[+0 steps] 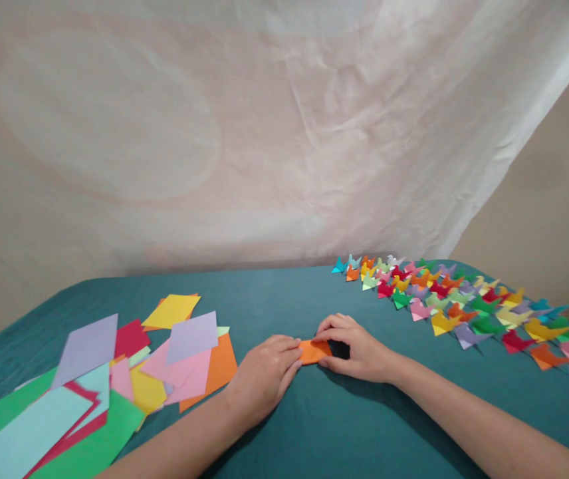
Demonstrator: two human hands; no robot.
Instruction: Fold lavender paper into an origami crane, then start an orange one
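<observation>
A small folded piece of orange origami paper (310,352) lies on the teal tablecloth between my two hands. My left hand (270,367) presses on its left side, fingers together and partly covering it. On the other side, my right hand (348,349) curves its fingers and thumb around the right end, the fingertips touching the top edge and the thumb at the lower edge. A dark gap shows inside the right hand's curl. The paper's left part is hidden under the left fingers.
Loose sheets of coloured paper, among them a lilac sheet (88,349) and a yellow sheet (172,311), overlap on the left. Several rows of folded paper birds (447,324) stand on the right. A pale cloth (264,133) hangs behind the table (284,439).
</observation>
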